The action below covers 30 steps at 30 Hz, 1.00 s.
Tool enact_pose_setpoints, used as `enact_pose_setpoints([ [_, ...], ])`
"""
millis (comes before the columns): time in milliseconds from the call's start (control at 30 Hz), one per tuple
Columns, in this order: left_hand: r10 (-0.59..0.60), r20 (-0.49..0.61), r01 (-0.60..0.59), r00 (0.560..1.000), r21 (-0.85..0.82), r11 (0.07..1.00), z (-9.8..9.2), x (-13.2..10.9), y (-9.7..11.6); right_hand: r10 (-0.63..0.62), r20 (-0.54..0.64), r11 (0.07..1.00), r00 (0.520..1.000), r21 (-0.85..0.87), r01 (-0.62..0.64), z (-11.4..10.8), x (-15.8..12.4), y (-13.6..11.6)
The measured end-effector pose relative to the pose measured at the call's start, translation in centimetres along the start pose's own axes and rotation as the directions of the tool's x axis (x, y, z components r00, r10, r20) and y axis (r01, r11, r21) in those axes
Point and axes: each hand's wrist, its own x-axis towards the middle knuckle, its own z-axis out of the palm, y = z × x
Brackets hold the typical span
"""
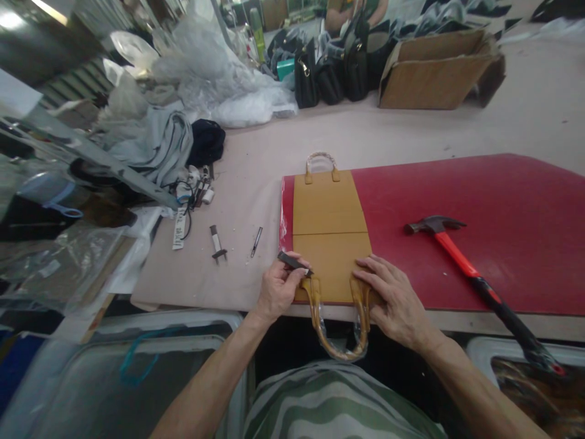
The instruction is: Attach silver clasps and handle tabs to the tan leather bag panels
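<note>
Red bench mat point(479, 244) holds a flat tan leather handbag point(329, 210) at its near edge (likely light, stiffish, best pinned at the panel), right hand point(393, 299) spread on it, left hand point(276, 289) pinching a dark tool point(292, 262).

One flat tan leather bag point(329, 225) with two looped handles point(340, 323); one red-handled claw hammer point(461, 259); one red mat point(479, 231); one brown cardboard box point(439, 70); two loose metal tools, stubby tool point(217, 242) and slim tool point(256, 241); one dark flat strip point(292, 262); two hands, left point(276, 289) and right point(395, 299).
</note>
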Motion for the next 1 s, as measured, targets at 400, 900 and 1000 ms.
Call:
enact_pose_setpoints([
  [400, 0.140, 0.153, -0.158, 0.978, 0.110, 0.981, 1.8, -0.7, 1.4, 0.000, 0.014, 1.000, 1.000, -0.006, 0.000, -0.3, 0.1, -0.3],
  [900, 0.223, 0.148, -0.251, 0.963, 0.203, 0.947, 2.6, -1.2, 0.8, 0.008, 0.012, 1.000, 1.000, -0.002, -0.008, -0.2, 0.2, -0.3],
  [1000, 0.223, 0.145, -0.252, 0.964, 0.229, 0.940, 2.7, -1.3, 0.6, 0.014, 0.017, 1.000, 1.000, -0.001, -0.014, -0.3, 0.2, -0.3],
])
